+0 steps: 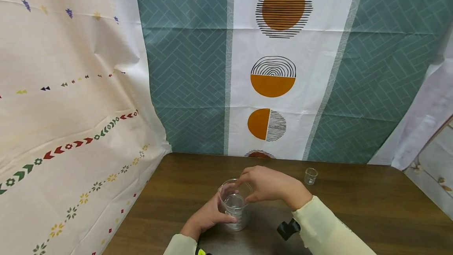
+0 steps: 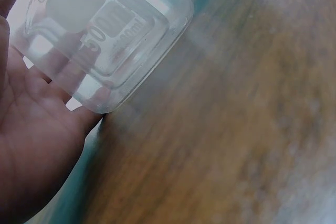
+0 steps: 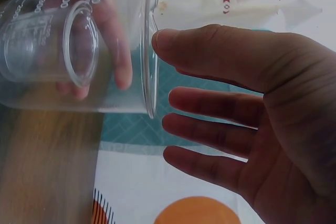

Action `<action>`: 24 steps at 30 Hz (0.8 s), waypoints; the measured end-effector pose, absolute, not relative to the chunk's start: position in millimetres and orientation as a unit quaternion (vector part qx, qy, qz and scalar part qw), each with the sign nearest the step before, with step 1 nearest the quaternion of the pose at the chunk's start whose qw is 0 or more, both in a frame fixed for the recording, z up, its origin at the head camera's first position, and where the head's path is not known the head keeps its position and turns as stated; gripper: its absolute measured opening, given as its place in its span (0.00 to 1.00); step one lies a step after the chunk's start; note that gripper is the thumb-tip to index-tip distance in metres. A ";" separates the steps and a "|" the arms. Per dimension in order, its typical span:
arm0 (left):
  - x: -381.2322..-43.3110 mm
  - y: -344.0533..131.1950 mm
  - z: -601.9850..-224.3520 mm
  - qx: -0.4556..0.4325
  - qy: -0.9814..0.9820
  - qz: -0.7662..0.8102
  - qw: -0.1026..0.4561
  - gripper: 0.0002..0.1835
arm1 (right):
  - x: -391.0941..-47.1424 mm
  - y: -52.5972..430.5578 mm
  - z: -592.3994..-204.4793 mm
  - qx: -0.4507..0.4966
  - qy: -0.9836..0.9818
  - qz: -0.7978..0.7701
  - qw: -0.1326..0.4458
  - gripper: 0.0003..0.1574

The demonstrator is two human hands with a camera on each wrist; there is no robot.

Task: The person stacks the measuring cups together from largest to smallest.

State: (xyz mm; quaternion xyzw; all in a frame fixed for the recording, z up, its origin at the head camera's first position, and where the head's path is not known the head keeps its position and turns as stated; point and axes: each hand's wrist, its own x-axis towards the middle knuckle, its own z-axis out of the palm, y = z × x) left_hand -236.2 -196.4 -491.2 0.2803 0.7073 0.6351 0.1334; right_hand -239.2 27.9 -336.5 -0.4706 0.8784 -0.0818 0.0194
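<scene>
Centrally, the left hand (image 1: 209,211) curls round a large glass beaker (image 1: 242,214) on the counter (image 1: 173,192), likely fragile, best held mid-wall; the right hand (image 1: 270,184), empty, parts its fingers by the rim.

L hand (image 2: 39,132), L edge of frame, grips clear "500"-marked beaker (image 2: 107,38), upper L, w/ blurry brown tabletop (image 2: 226,124) filling ctr & R.

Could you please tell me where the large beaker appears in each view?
Head: the large beaker is at lower centre, in the left hand.
Left wrist: at upper left.
Right wrist: at upper left, beside the right hand.
Shared landmark: the brown wooden table.
</scene>
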 end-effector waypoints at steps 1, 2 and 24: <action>-236.2 -196.4 -491.6 0.281 0.707 0.636 0.133 0.49 | -239.6 29.1 -336.4 -0.470 0.879 -0.083 0.020 0.27; -236.3 -196.3 -491.9 0.281 0.706 0.637 0.133 0.50 | -240.0 30.4 -336.3 -0.467 0.880 -0.084 0.020 0.27; -234.5 -196.1 -492.3 0.288 0.694 0.646 0.132 0.50 | -254.4 64.9 -337.0 -0.420 0.903 -0.096 0.009 0.25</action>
